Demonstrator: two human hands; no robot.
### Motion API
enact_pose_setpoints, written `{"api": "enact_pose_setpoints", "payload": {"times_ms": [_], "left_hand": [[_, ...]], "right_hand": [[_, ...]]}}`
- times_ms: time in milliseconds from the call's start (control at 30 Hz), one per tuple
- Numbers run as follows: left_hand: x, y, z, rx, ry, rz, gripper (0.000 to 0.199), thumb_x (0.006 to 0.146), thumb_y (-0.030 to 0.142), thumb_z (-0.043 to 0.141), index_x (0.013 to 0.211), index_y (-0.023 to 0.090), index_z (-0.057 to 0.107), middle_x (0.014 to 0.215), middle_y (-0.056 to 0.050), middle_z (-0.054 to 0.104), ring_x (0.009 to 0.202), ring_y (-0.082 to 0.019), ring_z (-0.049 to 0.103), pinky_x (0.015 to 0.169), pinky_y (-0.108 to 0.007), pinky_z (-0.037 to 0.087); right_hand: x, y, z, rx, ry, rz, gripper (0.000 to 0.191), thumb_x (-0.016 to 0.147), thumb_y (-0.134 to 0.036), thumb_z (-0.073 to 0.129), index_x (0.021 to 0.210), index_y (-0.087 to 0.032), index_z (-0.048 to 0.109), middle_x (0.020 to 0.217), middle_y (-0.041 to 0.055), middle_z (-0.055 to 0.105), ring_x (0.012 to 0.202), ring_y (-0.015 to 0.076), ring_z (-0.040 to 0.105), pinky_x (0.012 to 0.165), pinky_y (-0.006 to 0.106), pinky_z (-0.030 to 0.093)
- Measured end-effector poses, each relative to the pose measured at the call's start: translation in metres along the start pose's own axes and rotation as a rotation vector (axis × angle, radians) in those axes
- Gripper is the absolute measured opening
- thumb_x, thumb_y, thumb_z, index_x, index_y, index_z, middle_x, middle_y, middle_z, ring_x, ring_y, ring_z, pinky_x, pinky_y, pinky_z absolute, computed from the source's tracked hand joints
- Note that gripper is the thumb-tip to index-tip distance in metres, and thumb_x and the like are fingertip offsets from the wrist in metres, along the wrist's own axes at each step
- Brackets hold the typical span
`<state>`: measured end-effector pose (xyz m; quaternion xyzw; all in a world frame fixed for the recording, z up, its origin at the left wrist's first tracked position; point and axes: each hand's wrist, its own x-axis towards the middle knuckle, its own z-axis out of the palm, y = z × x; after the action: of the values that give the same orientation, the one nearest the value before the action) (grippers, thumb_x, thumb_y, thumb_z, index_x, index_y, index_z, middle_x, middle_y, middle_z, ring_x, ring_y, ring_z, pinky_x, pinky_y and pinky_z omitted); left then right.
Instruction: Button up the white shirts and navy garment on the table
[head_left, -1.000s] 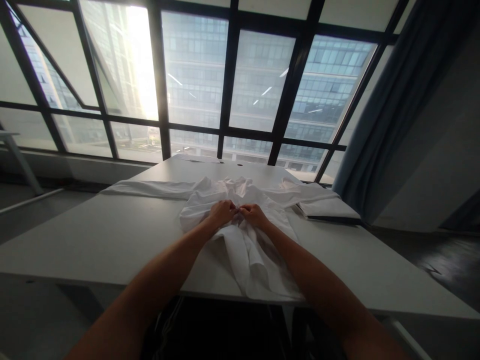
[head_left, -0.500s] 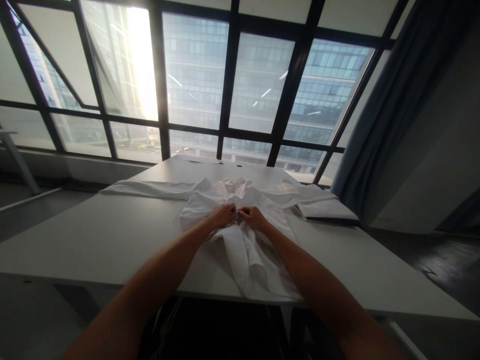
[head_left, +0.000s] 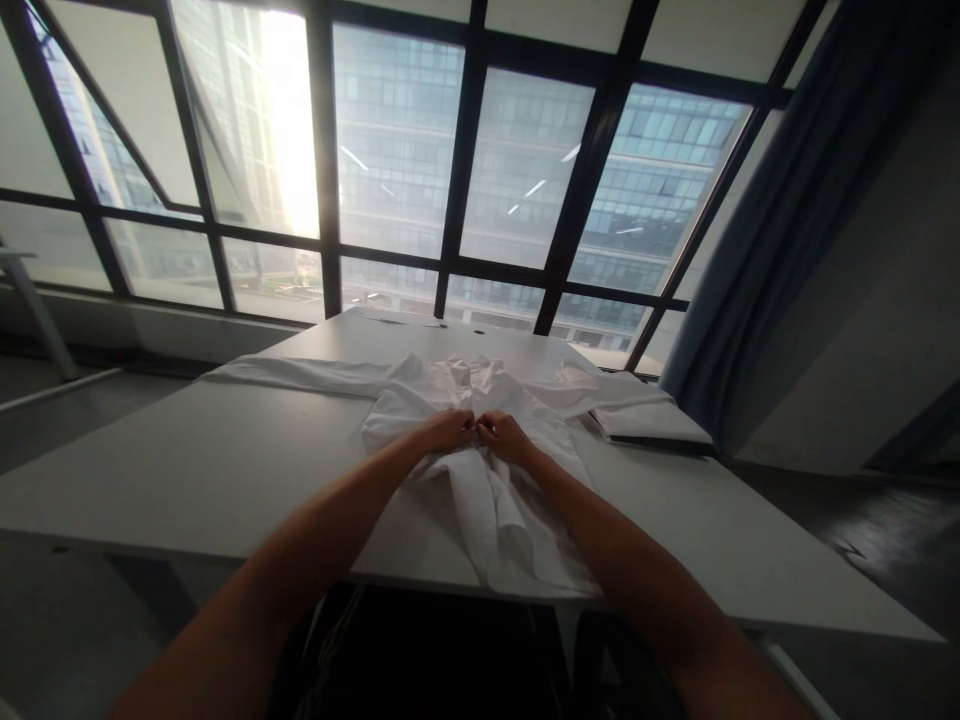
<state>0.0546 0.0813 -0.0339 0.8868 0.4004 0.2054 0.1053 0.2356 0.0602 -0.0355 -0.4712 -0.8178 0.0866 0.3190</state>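
Observation:
A white long-sleeved shirt lies spread on the white table, collar toward the window and sleeves stretched out to both sides. Over the middle of its front, my left hand and my right hand meet almost fingertip to fingertip. Both are closed in a pinch on the shirt's front edges. Any button between the fingers is too small to make out. Below my hands the lower front hangs in loose folds toward the table's near edge.
At the right, a flat dark-edged item lies by the right sleeve, partly under white cloth. Large windows stand behind the table, and a blue curtain hangs at the right. Part of another table shows at far left.
My hands stay on the shirt front, fingertips slightly closer together. The view has tilted a little; the shirt lies nearly the same.

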Motion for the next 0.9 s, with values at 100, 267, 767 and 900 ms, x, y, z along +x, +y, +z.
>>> {"api": "enact_pose_setpoints", "payload": {"times_ms": [100, 267, 767, 900], "left_hand": [[0.000, -0.005, 0.001, -0.012, 0.016, -0.004, 0.020, 0.083, 0.026, 0.055, 0.095, 0.018, 0.069, 0.088, -0.004, 0.071, 0.080, -0.019, 0.062, 0.075, -0.027, 0.047], [0.000, -0.003, 0.003, 0.001, 0.095, -0.063, 0.036, 0.089, 0.047, 0.051, 0.097, 0.016, 0.069, 0.094, -0.008, 0.072, 0.083, -0.022, 0.065, 0.073, -0.028, 0.047], [-0.004, 0.017, -0.006, 0.254, 0.063, -0.010, 0.023, 0.086, 0.031, 0.053, 0.096, 0.017, 0.069, 0.093, -0.011, 0.073, 0.088, -0.027, 0.069, 0.078, -0.031, 0.048], [-0.004, 0.018, -0.005, 0.290, 0.058, 0.012, 0.023, 0.088, 0.030, 0.051, 0.098, 0.018, 0.068, 0.095, -0.009, 0.073, 0.090, -0.027, 0.069, 0.080, -0.033, 0.049]], "right_hand": [[0.001, 0.001, 0.004, 0.068, -0.016, 0.049, 0.019, 0.083, -0.021, 0.050, 0.079, -0.015, 0.067, 0.072, 0.0012, 0.064, 0.068, 0.0145, 0.055, 0.066, 0.022, 0.040], [0.003, 0.009, 0.005, 0.255, -0.008, 0.120, 0.023, 0.084, -0.026, 0.047, 0.083, -0.014, 0.067, 0.069, 0.0003, 0.063, 0.065, 0.0140, 0.055, 0.062, 0.021, 0.040], [0.002, 0.005, -0.009, -0.070, -0.072, -0.127, 0.021, 0.085, -0.020, 0.052, 0.084, -0.015, 0.072, 0.081, 0.0045, 0.068, 0.070, 0.0143, 0.057, 0.068, 0.022, 0.039], [0.005, 0.011, -0.006, 0.002, -0.037, -0.056, 0.026, 0.086, -0.024, 0.050, 0.077, -0.012, 0.071, 0.065, 0.0018, 0.064, 0.060, 0.0131, 0.052, 0.059, 0.022, 0.035]]}}
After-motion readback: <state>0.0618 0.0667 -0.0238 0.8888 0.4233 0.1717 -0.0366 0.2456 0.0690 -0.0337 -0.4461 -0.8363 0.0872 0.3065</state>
